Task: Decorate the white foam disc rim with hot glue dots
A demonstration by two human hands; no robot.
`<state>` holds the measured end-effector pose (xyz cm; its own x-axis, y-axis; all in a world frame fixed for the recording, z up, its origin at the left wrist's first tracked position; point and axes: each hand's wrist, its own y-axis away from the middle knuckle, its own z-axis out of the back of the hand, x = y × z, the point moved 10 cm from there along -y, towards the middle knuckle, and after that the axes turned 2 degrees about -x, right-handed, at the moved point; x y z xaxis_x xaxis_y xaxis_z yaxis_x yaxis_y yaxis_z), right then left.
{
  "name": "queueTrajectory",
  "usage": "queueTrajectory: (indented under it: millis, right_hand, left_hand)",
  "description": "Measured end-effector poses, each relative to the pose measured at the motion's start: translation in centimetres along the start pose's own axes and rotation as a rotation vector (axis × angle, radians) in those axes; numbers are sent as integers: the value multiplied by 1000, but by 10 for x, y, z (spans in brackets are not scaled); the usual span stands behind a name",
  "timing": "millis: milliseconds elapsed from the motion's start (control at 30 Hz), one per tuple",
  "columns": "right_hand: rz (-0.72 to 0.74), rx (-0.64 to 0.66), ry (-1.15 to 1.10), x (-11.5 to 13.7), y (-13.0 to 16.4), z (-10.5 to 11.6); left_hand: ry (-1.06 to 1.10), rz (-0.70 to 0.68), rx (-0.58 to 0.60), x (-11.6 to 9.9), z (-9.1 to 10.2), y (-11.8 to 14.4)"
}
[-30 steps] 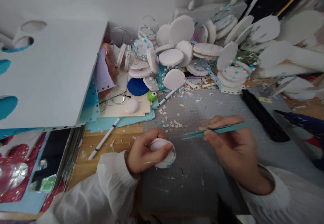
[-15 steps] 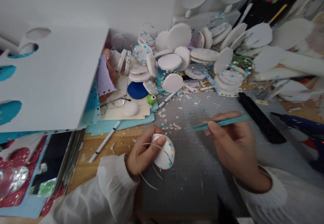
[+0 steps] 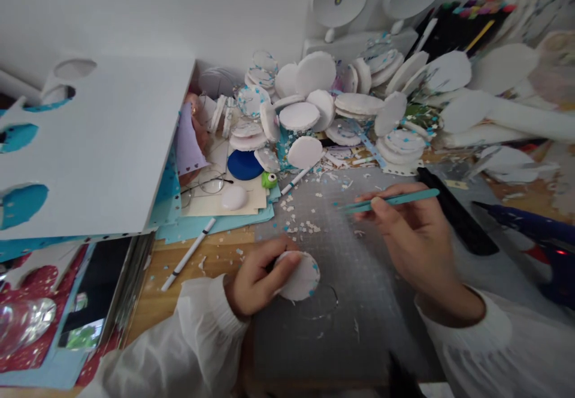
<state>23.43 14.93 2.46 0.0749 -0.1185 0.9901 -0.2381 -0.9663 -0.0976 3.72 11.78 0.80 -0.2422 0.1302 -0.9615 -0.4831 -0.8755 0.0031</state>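
At my far left a big white foam board with round holes cut in it (image 3: 103,146) lies tilted over blue paper sheets (image 3: 215,221), and a white marker pen (image 3: 188,254) rests on the wooden counter (image 3: 157,290) just below them. My left hand (image 3: 256,278) is closed around a small round white foam disc with bits of blue confetti on its rim (image 3: 302,277), thumb on top, fingers curled behind; the disc sits tilted just above the grey gridded cutting mat (image 3: 359,278), near the mat's left edge. Scraps of white and blue paper (image 3: 303,227) lie scattered on the mat just beyond the disc.

Farther back, wire-rimmed glasses (image 3: 204,183), a dark blue round lid (image 3: 244,164) and a little green punch (image 3: 269,179) sit in front of a heap of many more white foam discs (image 3: 323,98) piled against the wall.

My right hand (image 3: 408,230) pinches a pair of slim teal tweezers (image 3: 386,201), tips pointing left, held in the air well apart from the disc. Beyond my knuckles lies a long black bar (image 3: 458,218), and at the far right a dark blue tool (image 3: 530,224) on the counter. I can read no writing anywhere.
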Motion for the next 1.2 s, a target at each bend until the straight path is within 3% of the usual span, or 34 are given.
queueTrajectory:
  millis: [100, 300, 467, 700, 900, 1200]
  right_hand:
    - [21, 27, 45, -5, -9, 1]
    - [-21, 47, 61, -29, -15, 5]
    - [6, 92, 14, -27, -12, 2]
    - [8, 79, 25, -20, -8, 1]
    - [28, 56, 31, -18, -8, 0]
    - [8, 61, 49, -19, -7, 0]
  left_hand:
    - [-161, -83, 57, -9, -8, -1]
    - [-342, -227, -82, -16, 3, 3]
    - [-416, -273, -22, -13, 0, 4]
    - [-508, -387, -222, -30, 10, 7]
    - [-504, -394, -118, -26, 1, 7]
    - [-490, -386, -101, -23, 0, 8]
